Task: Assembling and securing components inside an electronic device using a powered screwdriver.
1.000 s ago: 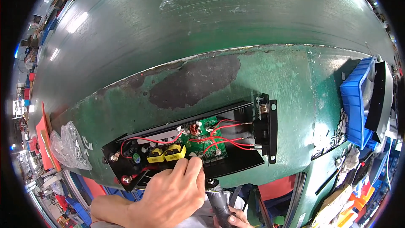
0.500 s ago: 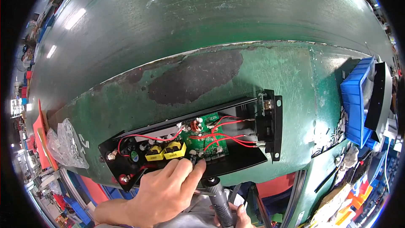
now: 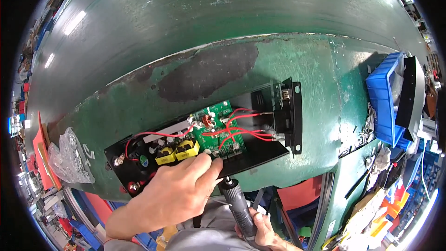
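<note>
A long black metal case (image 3: 260,161) lies open on the green bench, tilted slightly up toward the right. Inside it sits a green circuit board (image 3: 214,111) with yellow transformers (image 3: 186,149) and red wires (image 3: 237,131). My left hand (image 3: 179,188) reaches over the near wall, fingertips closed together at the board's near edge; whatever they pinch is hidden beneath them. Below the case, my right hand (image 3: 262,227) grips a black electric screwdriver (image 3: 238,207). Its tip points up at the outside of the near wall, close to my left fingertips.
A blue bin (image 3: 383,95) stands at the right with a black panel (image 3: 411,95) beside it. Small metal parts (image 3: 364,135) lie scattered near the bin. On the left are a clear plastic bag (image 3: 69,158) and orange-red sheets (image 3: 42,151).
The screwdriver tip has come up against or close to the near wall. The case and bench have shifted a little up and left in view. My left fingertips stay at the board's edge.
</note>
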The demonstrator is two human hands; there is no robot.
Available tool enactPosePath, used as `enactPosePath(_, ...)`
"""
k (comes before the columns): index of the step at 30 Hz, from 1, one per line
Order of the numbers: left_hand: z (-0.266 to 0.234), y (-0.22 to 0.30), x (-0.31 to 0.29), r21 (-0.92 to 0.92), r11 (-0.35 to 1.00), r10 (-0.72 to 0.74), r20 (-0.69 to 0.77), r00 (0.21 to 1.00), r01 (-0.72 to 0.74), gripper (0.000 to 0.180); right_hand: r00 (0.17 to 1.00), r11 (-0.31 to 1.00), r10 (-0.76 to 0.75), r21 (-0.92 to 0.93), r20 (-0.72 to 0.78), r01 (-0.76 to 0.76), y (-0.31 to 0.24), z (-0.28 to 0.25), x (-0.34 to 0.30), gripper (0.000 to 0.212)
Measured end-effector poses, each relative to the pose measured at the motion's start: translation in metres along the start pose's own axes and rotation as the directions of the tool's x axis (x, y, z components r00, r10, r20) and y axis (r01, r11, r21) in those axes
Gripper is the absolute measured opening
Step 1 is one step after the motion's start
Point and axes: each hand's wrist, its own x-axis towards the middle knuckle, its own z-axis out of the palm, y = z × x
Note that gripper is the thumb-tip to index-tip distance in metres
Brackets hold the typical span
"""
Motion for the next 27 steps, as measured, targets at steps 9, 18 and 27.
enactPosePath(9,0.001,-0.002,0.003,-0.069,0.998,-0.004,-0.06,0.998,0.0,0.03,0.998,0.99,-0.001,-0.138,-0.065,-0.008,-0.024,0.005,0.001,0.063)
enactPosePath(18,0.005,0.005,0.01,-0.024,0.997,-0.075,-0.099,0.992,0.073,0.024,0.985,0.964,-0.137,-0.244,-0.104,0.109,-0.029,0.011,-0.002,0.069)
enactPosePath(27,0.003,0.01,0.009,0.036,0.997,-0.065,-0.096,0.993,0.068,0.027,0.991,0.991,0.083,0.092,0.109,-0.093,-0.026,-0.015,0.009,0.086)
